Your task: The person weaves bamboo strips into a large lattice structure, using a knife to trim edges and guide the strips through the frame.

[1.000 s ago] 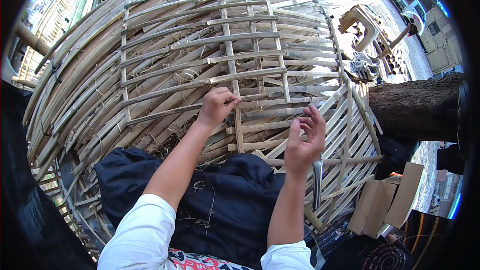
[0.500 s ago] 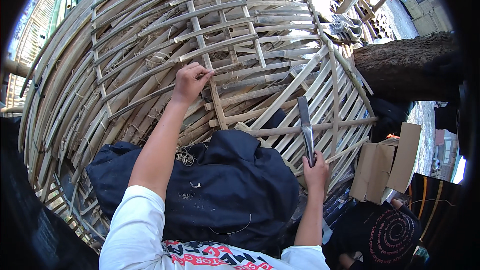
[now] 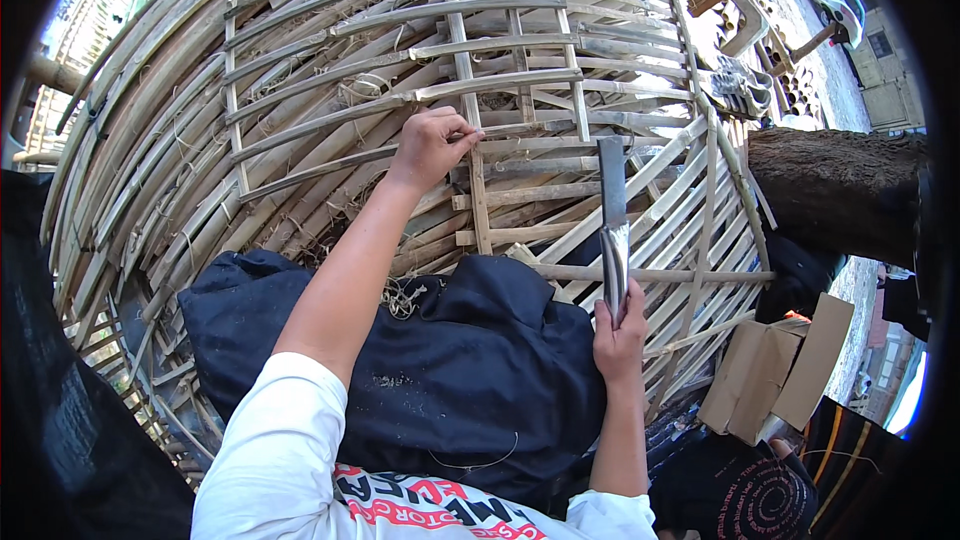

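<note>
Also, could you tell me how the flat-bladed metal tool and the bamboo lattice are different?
The metal tool is grey and partly shiny; the bamboo lattice is dull and brownish. The tool is narrow, the lattice a much larger open grid. The tool is held by its lower end in the right grip; the lattice spreads over curved bamboo strips, its near edge at the left grip. Shared: one grip is at each.

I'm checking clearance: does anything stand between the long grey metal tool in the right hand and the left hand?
Nothing visible clearly blocks the long grey metal tool in the right hand. Toward the left hand, the pale bamboo lattice's rightmost strip ends just left of the tool's tip; their depths are unclear.
</note>
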Motion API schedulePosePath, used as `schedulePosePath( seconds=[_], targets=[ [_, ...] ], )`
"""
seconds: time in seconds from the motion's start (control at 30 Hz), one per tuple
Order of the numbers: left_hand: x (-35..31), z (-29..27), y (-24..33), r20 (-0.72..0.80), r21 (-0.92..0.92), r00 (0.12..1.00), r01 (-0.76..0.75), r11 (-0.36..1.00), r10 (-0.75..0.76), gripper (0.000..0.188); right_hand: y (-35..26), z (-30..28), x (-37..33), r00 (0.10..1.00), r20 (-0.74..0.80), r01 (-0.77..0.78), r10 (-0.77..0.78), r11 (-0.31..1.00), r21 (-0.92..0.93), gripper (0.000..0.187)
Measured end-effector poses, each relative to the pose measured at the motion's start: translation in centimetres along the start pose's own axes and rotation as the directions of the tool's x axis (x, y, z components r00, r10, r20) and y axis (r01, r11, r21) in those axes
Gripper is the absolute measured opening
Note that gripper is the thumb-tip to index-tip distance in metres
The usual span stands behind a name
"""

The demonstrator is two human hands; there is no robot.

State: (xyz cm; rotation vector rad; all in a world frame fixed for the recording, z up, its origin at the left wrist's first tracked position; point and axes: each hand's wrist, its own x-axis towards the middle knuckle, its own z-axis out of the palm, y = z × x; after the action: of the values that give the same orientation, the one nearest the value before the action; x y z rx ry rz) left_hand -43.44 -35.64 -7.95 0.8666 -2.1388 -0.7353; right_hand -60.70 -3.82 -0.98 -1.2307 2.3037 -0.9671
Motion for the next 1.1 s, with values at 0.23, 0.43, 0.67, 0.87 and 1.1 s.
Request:
schedulePosePath(
  seconds=[0.23,0.43,0.67,0.87,1.1],
  targets=[
    [0.3,0.4,0.4,-0.041,-0.041,0.998,-0.048,0.998,0.047,0.016,-1.5,4.2,4.4,0.947,0.177,0.278,-0.268,0.960,-0.032,0.064],
    [-0.1,0.6,-0.6,-0.072,-0.029,0.996,-0.059,0.998,0.057,0.015,-1.9,5.6,5.6,0.922,0.179,0.360,-0.343,0.930,-0.074,0.066],
    [-0.2,0.3,-0.9,-0.086,0.011,0.991,-0.107,0.994,0.107,0.016,-3.8,5.8,5.0,0.942,0.200,0.279,-0.268,0.960,-0.030,0.063],
    [0.1,0.8,-0.2,-0.118,-0.043,0.988,-0.109,0.993,0.103,0.016,-9.7,6.7,4.1,0.989,0.048,0.135,-0.138,0.989,0.057,0.061],
    [0.2,0.6,-0.2,-0.097,-0.022,0.992,-0.089,0.996,0.086,0.016,-9.8,11.1,1.5,0.995,-0.013,0.098,-0.098,0.995,0.013,0.063]
  ],
)
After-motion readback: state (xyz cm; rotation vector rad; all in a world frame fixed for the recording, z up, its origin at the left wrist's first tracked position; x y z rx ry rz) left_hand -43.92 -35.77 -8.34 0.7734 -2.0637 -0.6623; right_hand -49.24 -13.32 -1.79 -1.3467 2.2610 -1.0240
